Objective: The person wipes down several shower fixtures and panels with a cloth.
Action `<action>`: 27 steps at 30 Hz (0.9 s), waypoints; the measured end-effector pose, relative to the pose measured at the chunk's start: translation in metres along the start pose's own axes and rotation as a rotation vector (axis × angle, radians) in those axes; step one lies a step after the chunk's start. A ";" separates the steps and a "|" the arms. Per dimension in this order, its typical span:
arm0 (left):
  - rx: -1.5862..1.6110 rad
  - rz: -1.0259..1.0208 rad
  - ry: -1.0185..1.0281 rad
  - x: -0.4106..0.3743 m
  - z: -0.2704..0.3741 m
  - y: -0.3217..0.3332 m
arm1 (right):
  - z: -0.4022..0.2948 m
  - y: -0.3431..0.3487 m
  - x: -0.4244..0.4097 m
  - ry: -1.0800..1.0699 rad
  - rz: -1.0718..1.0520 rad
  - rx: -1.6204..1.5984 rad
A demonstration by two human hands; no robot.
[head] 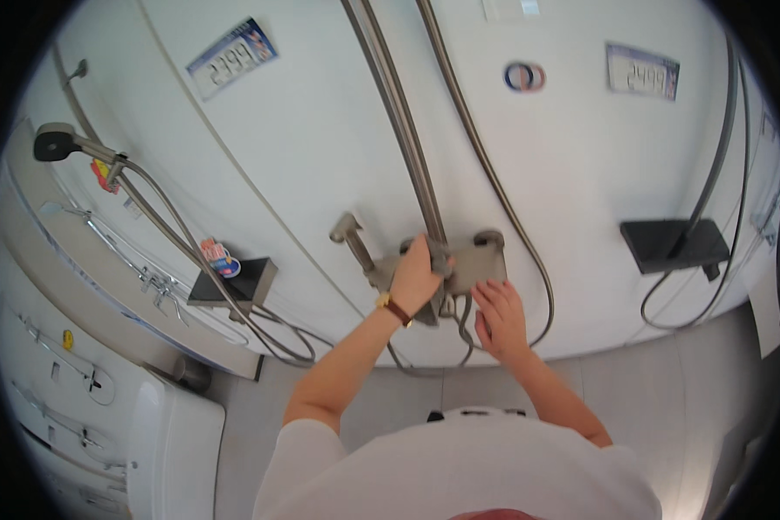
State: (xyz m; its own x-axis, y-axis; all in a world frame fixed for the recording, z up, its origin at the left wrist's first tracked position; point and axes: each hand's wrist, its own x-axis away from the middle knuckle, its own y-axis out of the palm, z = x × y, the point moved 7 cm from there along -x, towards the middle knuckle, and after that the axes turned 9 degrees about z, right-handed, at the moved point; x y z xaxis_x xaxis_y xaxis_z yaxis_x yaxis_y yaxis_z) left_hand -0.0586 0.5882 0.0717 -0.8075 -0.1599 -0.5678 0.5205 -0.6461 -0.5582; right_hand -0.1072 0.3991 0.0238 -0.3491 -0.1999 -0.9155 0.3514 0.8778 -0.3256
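A brushed-metal shower fixture with a flat shelf [478, 268] is mounted on the white wall panel, below a thick vertical riser pipe [406, 130]. My left hand [418, 276], with a watch on a brown strap at its wrist, has its fingers around a grey piece at the foot of the pipe; what that piece is cannot be told. My right hand [502, 317] is at the front edge of the shelf, fingers slightly spread, holding nothing. A metal shower hose [513, 221] loops down to the right of the fixture. A handheld sprayer [352, 240] stands at its left side.
To the left, a shower set with a dark shelf [234, 283] and a hand shower [55, 143] hangs on the wall. Another black shelf [676, 246] is mounted at right. Price signs are stuck above. A white bathtub [188, 442] stands at lower left on grey floor tiles [390, 396].
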 end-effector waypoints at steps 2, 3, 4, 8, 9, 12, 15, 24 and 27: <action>-0.122 -0.005 0.077 -0.004 0.010 -0.021 | -0.002 -0.002 -0.001 -0.012 -0.009 0.005; -0.127 -0.040 0.058 -0.010 0.021 -0.033 | -0.002 -0.004 -0.003 -0.015 -0.005 0.011; -0.146 0.043 0.132 -0.020 0.038 -0.055 | -0.006 -0.003 -0.005 -0.013 -0.005 0.013; -0.118 0.393 0.432 -0.072 0.145 -0.157 | -0.005 -0.008 -0.020 0.004 -0.055 0.019; -0.149 0.546 0.587 -0.085 0.169 -0.184 | -0.002 -0.007 -0.026 0.000 -0.060 0.023; -0.178 0.840 0.853 -0.127 0.244 -0.248 | 0.001 -0.005 -0.040 -0.008 -0.043 0.035; -0.245 0.980 0.910 -0.173 0.267 -0.274 | -0.006 0.001 -0.047 -0.005 0.018 0.020; -0.471 0.645 1.264 -0.161 0.273 -0.186 | 0.003 0.005 -0.035 -0.016 0.071 -0.016; -0.045 1.080 1.136 -0.161 0.307 -0.228 | 0.008 0.002 -0.035 -0.008 0.090 0.004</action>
State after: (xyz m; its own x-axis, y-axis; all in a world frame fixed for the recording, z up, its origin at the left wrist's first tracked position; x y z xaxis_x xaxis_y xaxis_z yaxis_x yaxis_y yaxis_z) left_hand -0.1328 0.5327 0.4759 0.5514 0.1236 -0.8250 0.7165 -0.5766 0.3926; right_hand -0.0873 0.4037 0.0531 -0.3091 -0.1241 -0.9429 0.3841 0.8907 -0.2431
